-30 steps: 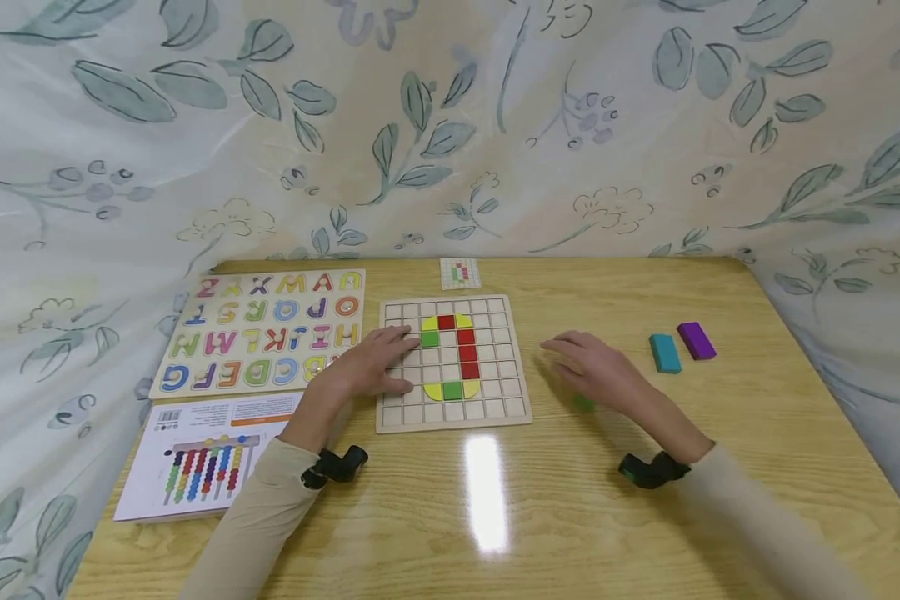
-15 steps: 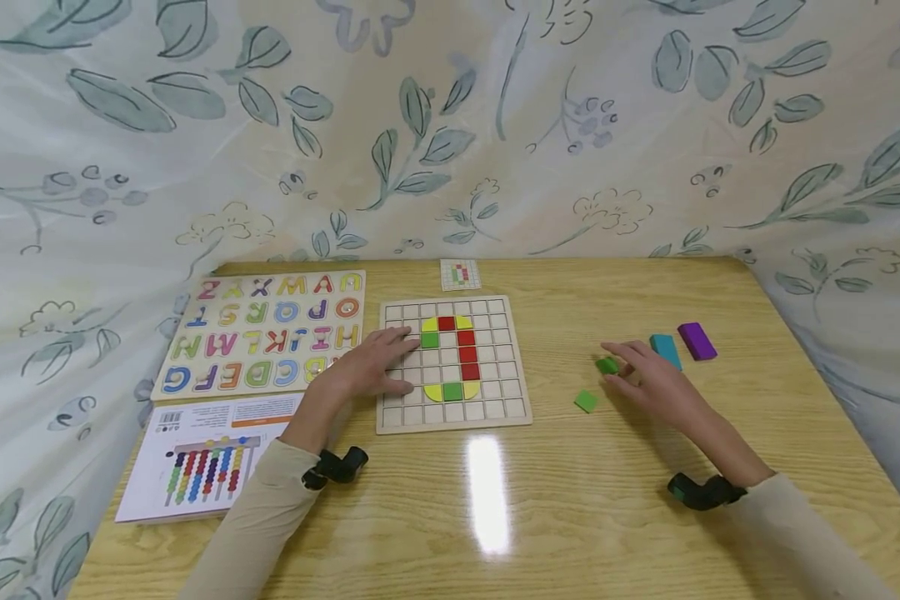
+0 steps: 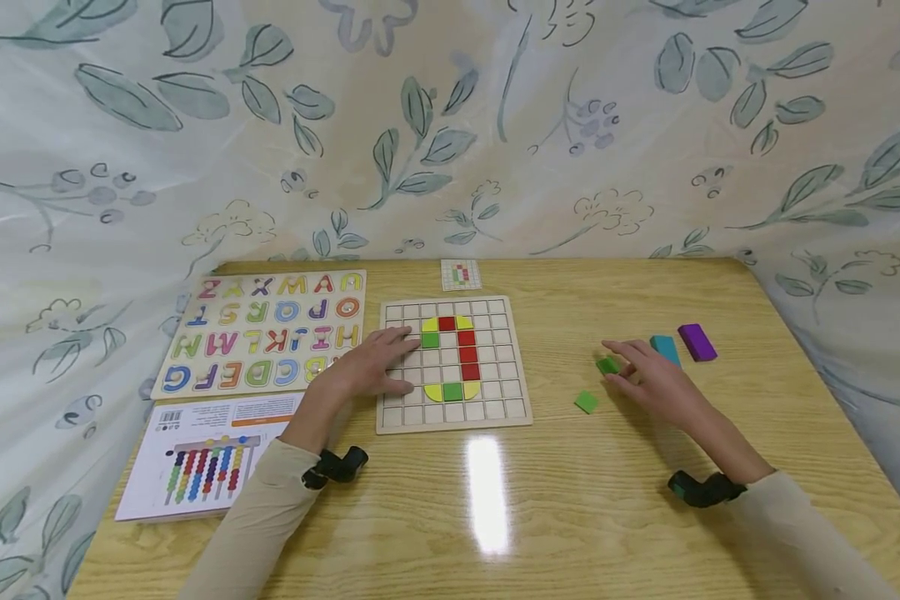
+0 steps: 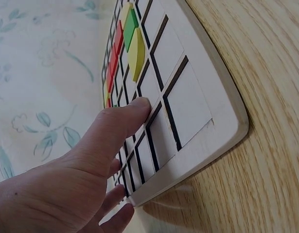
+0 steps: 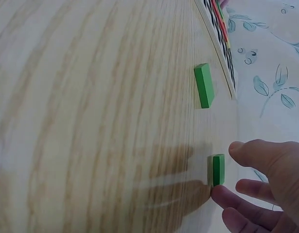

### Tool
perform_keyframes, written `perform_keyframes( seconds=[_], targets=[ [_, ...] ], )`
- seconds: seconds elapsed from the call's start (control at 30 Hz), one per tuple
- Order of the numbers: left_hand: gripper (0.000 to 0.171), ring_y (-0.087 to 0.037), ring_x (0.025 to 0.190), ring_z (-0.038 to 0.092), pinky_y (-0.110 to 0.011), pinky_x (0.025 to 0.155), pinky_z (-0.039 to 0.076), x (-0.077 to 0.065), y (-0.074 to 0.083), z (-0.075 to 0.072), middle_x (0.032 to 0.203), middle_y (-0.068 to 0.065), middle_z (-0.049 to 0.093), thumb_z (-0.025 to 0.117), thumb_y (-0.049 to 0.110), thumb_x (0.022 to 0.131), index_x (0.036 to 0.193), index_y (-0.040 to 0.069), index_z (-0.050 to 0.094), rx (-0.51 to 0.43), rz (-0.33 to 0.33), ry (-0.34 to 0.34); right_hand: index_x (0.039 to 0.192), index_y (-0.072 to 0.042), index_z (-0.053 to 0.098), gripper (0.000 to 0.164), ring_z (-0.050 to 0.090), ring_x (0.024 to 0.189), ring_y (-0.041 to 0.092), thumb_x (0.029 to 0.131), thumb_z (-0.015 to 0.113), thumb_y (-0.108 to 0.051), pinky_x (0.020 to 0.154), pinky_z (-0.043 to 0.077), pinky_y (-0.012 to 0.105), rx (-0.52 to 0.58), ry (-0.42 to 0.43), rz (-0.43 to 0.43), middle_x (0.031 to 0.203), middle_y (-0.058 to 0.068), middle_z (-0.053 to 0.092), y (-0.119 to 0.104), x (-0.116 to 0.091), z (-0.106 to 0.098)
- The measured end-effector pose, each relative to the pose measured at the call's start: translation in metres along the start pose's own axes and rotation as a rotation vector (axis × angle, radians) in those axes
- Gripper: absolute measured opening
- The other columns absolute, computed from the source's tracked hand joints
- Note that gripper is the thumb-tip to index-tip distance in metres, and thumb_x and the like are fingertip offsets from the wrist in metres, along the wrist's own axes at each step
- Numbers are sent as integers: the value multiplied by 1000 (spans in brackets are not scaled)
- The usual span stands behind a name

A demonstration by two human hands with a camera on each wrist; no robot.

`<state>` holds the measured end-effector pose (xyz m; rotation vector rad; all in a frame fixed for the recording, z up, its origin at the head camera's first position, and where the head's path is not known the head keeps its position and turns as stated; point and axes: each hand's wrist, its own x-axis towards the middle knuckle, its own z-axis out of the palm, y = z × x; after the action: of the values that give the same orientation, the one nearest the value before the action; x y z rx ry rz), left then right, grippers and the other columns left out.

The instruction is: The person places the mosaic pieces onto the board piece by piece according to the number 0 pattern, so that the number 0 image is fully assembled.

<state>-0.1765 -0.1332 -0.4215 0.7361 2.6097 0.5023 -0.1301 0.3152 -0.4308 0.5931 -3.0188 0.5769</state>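
My left hand (image 3: 366, 364) rests on the left side of the wooden grid board (image 3: 513, 408). In the left wrist view its thumb (image 4: 139, 108) lies on the grid, with the other fingers at the board's edge. Red, green and yellow tiles form a rounded shape on the board, including a green tile (image 3: 452, 391) at the bottom. My right hand (image 3: 656, 381) is over the table, its thumb and fingers around a green square tile (image 5: 219, 170). A fingertip seems to touch that tile; the thumb looks apart from it. A second green tile (image 3: 587, 402) lies nearer the board.
Behind the right hand are a teal block (image 3: 666, 350) and a purple block (image 3: 697, 342). A small pattern card (image 3: 461, 274) lies beyond the board. To the left are an alphabet puzzle (image 3: 262, 333) and a printed abacus booklet (image 3: 150, 483). A floral cloth (image 3: 450, 192) hangs behind the table.
My right hand has moved right, away from the board, to the farther green tile, then stayed there. The nearer green tile came into full view. My left hand has not moved.
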Motion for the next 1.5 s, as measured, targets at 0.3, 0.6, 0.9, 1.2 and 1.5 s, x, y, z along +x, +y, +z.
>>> perform_keyframes(
  seconds=[0.3,0.6,0.9,1.2,1.5],
  targets=[
    [74,-32,150,19,-52,117,32,0,2,-2,161,-8,25,71,36,87,151,18,37,-19,-24,-10,137,-3,50,56,67,84,25,87,72,-14,62,54,34,-44,-3,-4,109,18,62,1,1,1],
    [74,-32,150,18,-53,116,32,-1,3,-3,161,-8,25,71,35,87,151,19,36,-31,-30,-9,135,-2,51,54,63,83,23,87,72,-16,60,46,27,-58,-53,19,101,15,63,0,3,0],
    [73,-34,149,20,-54,116,33,-3,4,-4,160,-11,26,71,35,87,150,16,38,-22,-15,-6,127,-4,56,45,60,81,20,87,72,-15,59,43,25,-62,-42,8,105,15,62,3,4,4],
    [73,-36,148,22,-54,116,31,-1,2,-2,159,-13,28,71,33,87,150,15,38,-18,17,6,126,-4,56,43,61,81,22,88,71,-17,60,46,28,-63,-66,10,104,15,62,4,3,3],
    [74,-35,148,21,-53,117,31,-1,2,-4,160,-12,27,71,34,87,150,14,37,-27,7,-4,124,-5,57,41,60,80,20,87,71,-17,59,43,26,-75,-60,6,101,13,62,4,4,3]
  ],
)
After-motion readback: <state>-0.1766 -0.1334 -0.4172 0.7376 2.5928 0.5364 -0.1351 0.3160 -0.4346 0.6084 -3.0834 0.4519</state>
